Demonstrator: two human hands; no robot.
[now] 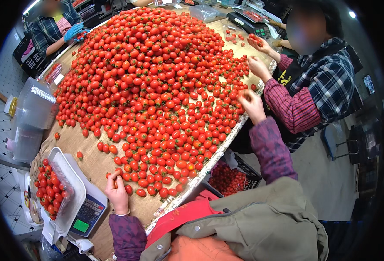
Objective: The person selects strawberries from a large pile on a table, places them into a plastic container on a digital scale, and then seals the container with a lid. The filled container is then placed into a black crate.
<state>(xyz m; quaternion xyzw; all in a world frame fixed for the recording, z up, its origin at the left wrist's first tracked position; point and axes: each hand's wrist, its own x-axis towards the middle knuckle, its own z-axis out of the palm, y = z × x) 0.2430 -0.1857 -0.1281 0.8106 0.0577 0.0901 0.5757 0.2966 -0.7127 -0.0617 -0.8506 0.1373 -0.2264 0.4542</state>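
A large heap of cherry tomatoes [152,65] covers much of the wooden table [97,166] and thins out towards me. My left hand [117,192] is at the near edge of the spread, its bent fingertips against a tomato [118,171]; whether it grips that one cannot be told. My right hand [252,106] is over the table's right edge, fingers curled beside the outer tomatoes, its fingertips blurred. On the digital scale [87,212] at the lower left, a clear plastic punnet [68,192] filled with cherry tomatoes sits on the white tray [82,182].
Stacked clear plastic containers [32,114] stand at the left edge. A black crate [247,173] with tomatoes sits below the right edge. A co-worker [322,75] reaches in at the right, near my right hand; another, in blue gloves [73,31], is at the upper left. Another scale [249,24] stands at the back.
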